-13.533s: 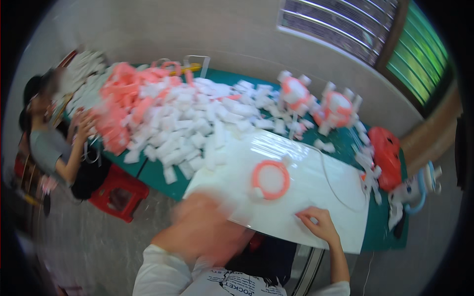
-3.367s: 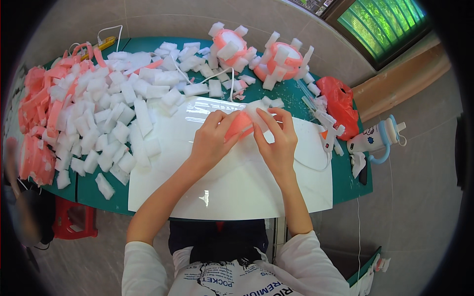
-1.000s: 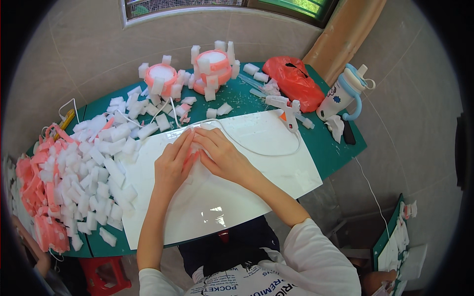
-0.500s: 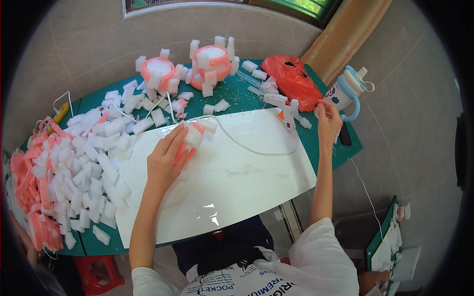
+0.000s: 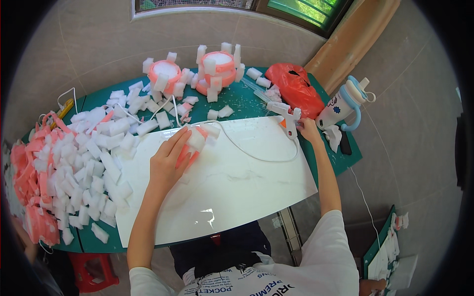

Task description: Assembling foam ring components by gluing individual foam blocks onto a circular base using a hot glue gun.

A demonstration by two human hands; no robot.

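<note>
L hand (image 5: 169,159) is half-curled, fingers over the far side & thumb on the near side, grasping a pink foam piece (image 5: 193,157) w/ a white block (image 5: 196,141) on it. That piece sits at the far edge of the glossy white board (image 5: 247,192), left of ctr; another white foam pc pokes out just beside it.

R hand (image 5: 308,130) is at the white glue gun (image 5: 291,126), fingers bent in at its handle; can't tell if they're closed on it or only touching. Gun lies at the board's far R corner, its white cord (image 5: 245,153) looping over the board.

Containers: red plastic bag (image 5: 296,91) behind the gun, bunched up, contents hidden. White tumbler (image 5: 337,109) w/ blue handle to the R, lid on, so can't see inside; crumpled tissue (image 5: 333,138) & a dark flat item (image 5: 345,144) near its base. At the back, two pink foam rings, L one (image 5: 171,88) & R one (image 5: 226,77), each w/ white filling in the middle & white blocks stuck round.
</note>
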